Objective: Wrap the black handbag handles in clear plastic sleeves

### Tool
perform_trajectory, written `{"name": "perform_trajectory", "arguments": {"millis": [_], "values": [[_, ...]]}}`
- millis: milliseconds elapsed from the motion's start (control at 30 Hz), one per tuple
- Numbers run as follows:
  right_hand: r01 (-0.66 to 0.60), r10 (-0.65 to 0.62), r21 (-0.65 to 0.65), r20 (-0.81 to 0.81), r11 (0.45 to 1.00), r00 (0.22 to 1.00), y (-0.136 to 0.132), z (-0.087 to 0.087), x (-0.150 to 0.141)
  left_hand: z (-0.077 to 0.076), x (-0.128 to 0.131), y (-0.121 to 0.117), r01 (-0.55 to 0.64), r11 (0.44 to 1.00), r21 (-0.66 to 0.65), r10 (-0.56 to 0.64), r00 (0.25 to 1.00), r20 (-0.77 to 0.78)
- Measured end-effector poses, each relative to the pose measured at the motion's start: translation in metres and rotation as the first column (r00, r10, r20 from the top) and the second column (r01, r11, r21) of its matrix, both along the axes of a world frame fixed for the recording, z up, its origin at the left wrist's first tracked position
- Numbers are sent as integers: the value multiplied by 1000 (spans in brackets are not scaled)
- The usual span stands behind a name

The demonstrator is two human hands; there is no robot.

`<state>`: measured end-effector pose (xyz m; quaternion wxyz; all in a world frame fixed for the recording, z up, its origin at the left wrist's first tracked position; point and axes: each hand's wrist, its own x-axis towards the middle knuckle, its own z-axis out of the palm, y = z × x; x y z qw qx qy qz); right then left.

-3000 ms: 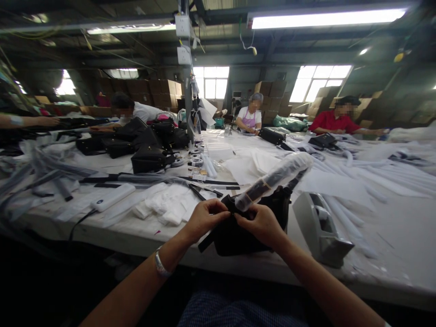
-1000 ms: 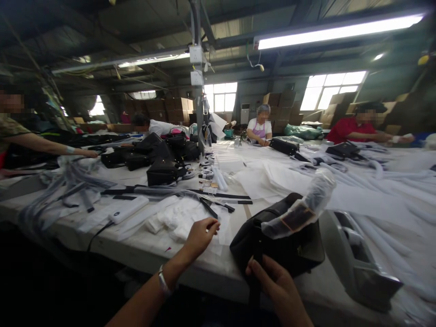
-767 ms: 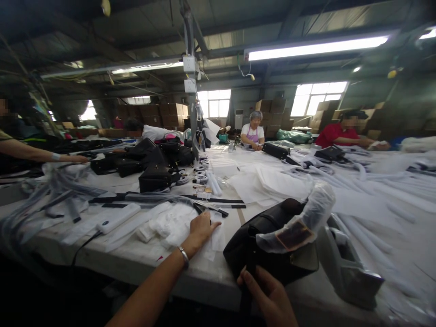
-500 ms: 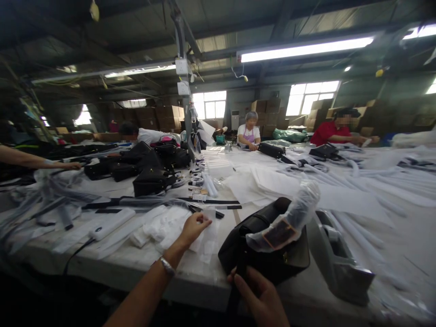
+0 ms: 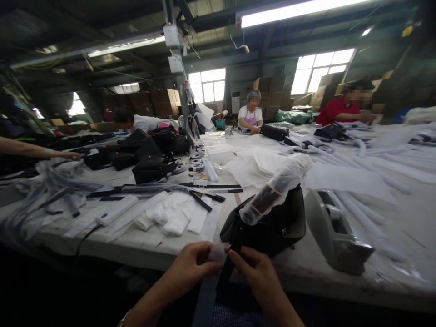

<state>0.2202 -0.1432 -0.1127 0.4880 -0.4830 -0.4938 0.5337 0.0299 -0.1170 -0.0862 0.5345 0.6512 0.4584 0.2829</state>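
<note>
A black handbag [image 5: 293, 213] lies at the table's front edge, its wrapped strap [image 5: 289, 175] rising over the top with a buckle [image 5: 267, 199] showing through the covering. My right hand [image 5: 260, 274] pinches a black strap [image 5: 224, 274] that hangs from the bag's near side over the edge. Close beside it, my left hand [image 5: 192, 268] is closed on a thin white translucent sheet [image 5: 218, 253], which hangs down along the strap. Its lower end is dim and hard to make out. A pile of white tissue sheets [image 5: 168, 213] lies left of the bag.
A grey tape dispenser [image 5: 340, 236] stands right of the bag. Black bags [image 5: 153, 169] are heaped at the back left, near a post [image 5: 184, 91]. Clear plastic sleeves [image 5: 51, 190] lie at left. Co-workers sit across the table [image 5: 252, 116], [image 5: 340, 109]; another person's arm [image 5: 41, 150] reaches in from the left.
My left hand has brought the white sheet from the tissue pile down to the strap beside my right hand. My right hand keeps its hold on the strap. The view has tilted down.
</note>
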Motion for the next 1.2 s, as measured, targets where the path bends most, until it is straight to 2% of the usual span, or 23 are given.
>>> {"name": "perform_trajectory", "arguments": {"millis": [200,400,600,800,967,1200], "values": [[13,-15,32,48,999,999,1,-2,0,-3,12,-3,-184,983,-2,183,973,143],[-14,15,-38,15,999,1000,-3,6,5,-10,-7,-8,-276,957,-90,286,949,132],[47,-61,-86,-165,995,984,-3,3,-3,-21,-24,-18,-317,941,-122,331,935,123],[177,-200,-95,-346,980,917,2,-2,-21,-31,-31,-30,-297,942,-157,311,948,73],[285,-282,-39,-324,958,903,7,-2,-31,-32,-33,-37,-322,916,-239,345,937,61],[313,-304,9,-223,950,926,7,-5,-34,-37,-37,-39,-335,906,-258,361,930,62]]}}
